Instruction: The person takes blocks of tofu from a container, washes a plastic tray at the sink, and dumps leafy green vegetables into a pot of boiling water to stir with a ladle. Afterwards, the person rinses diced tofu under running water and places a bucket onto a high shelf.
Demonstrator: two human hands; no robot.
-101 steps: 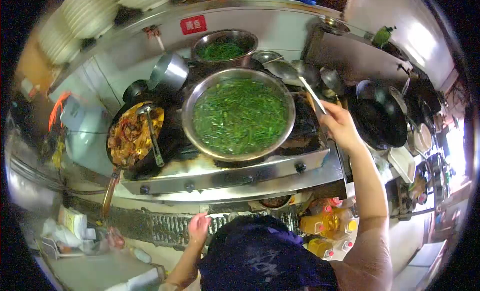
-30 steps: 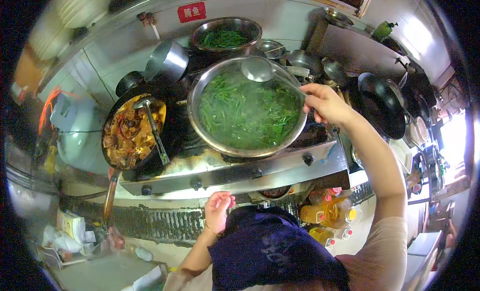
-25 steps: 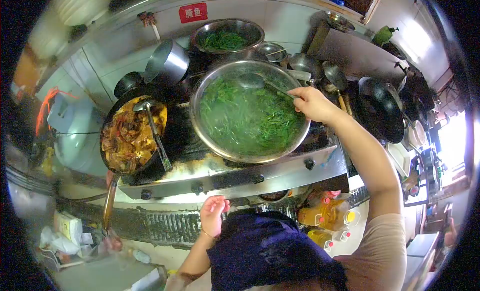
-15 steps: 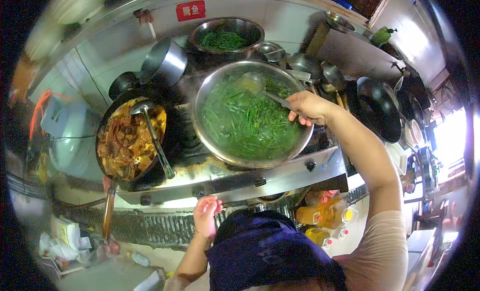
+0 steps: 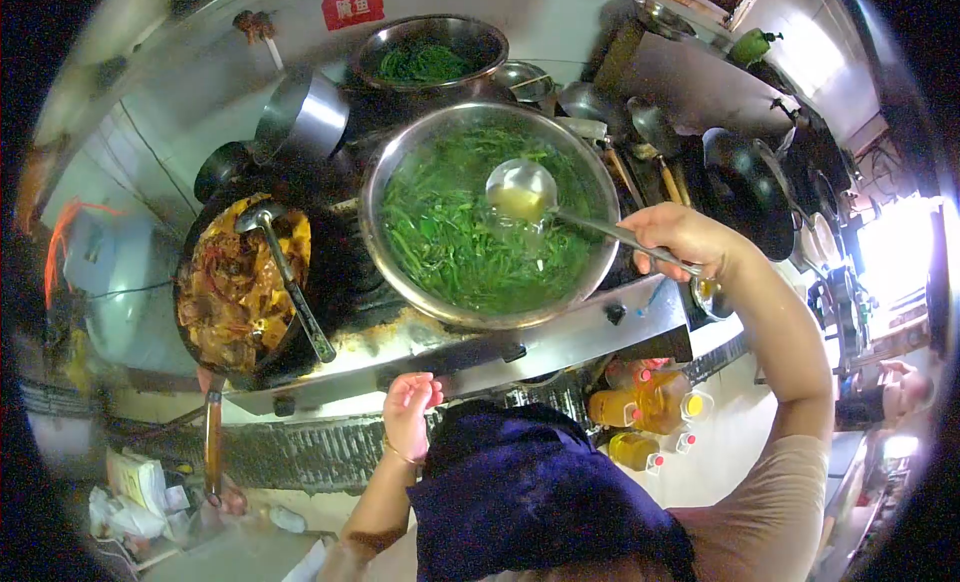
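Note:
My right hand [image 5: 682, 240] is closed round the handle of a metal ladle [image 5: 608, 229]. The ladle's bowl holds some pale yellowish liquid and sits just above the surface in a wide steel basin [image 5: 372, 244]. Long green leafy vegetables [image 5: 455, 247] float in liquid in that basin, with faint steam over it. In front of the stove's edge, my left hand [image 5: 408, 400] hangs with loosely half-curled fingers and nothing visible in it. On the left, a wok of brownish-orange stew [image 5: 235, 282] has a second ladle [image 5: 285, 267] resting in it.
A smaller steel pot [image 5: 428, 52] with greens stands behind the basin. Empty-looking woks [image 5: 745, 192] and long-handled utensils [image 5: 655, 132] crowd the right. The left wok's wooden handle [image 5: 212, 444] sticks out toward me. Oil bottles [image 5: 645, 412] stand on the floor. A person [image 5: 895, 392] is at far right.
My right hand has moved right and slightly down. The ladle's bowl, previously in the greens near the basin's back, has come up and toward me. My left hand stays near the stove's front.

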